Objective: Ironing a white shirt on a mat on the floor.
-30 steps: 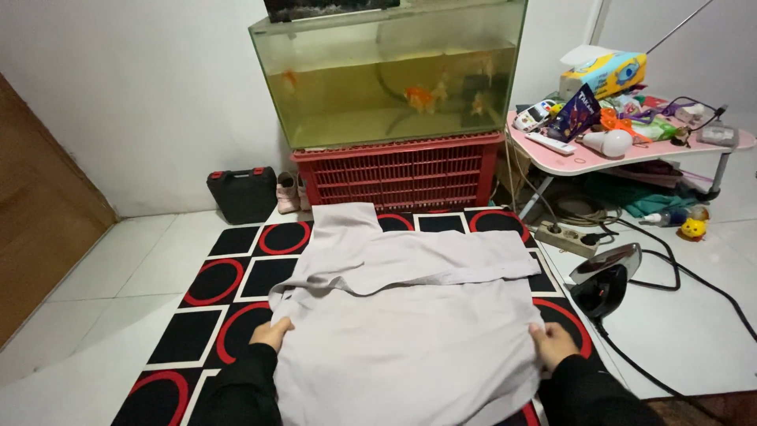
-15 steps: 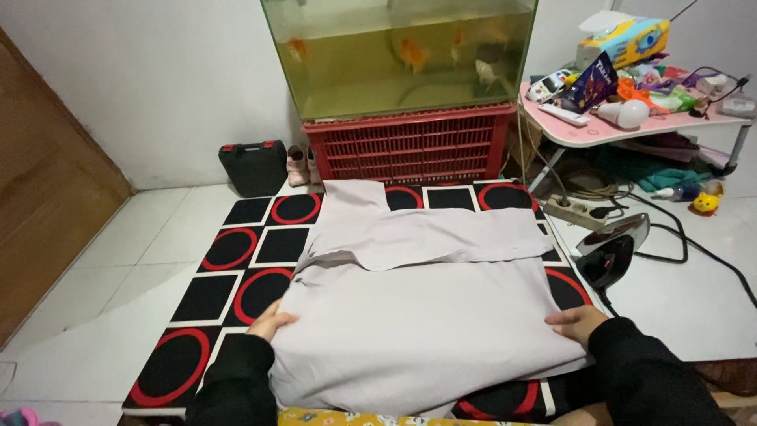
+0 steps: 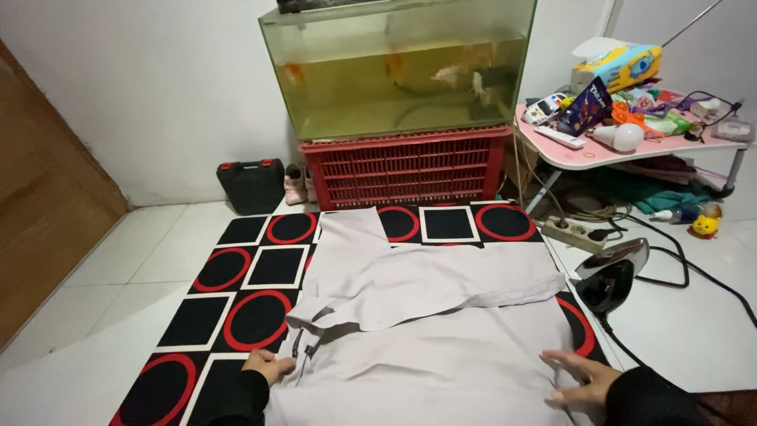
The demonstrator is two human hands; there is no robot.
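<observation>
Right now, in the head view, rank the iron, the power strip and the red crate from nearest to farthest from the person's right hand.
From the right hand:
1. Iron, standing on the white floor just beyond the mat's right edge.
2. Power strip, farther back on the floor, near the pink table's leg.
3. Red crate, at the far wall, under the fish tank.

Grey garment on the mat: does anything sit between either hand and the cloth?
Nothing visible does. The left hand grips the grey garment at its left edge, and the right hand lies flat on its right side. The iron stands apart on the tiled floor.
</observation>
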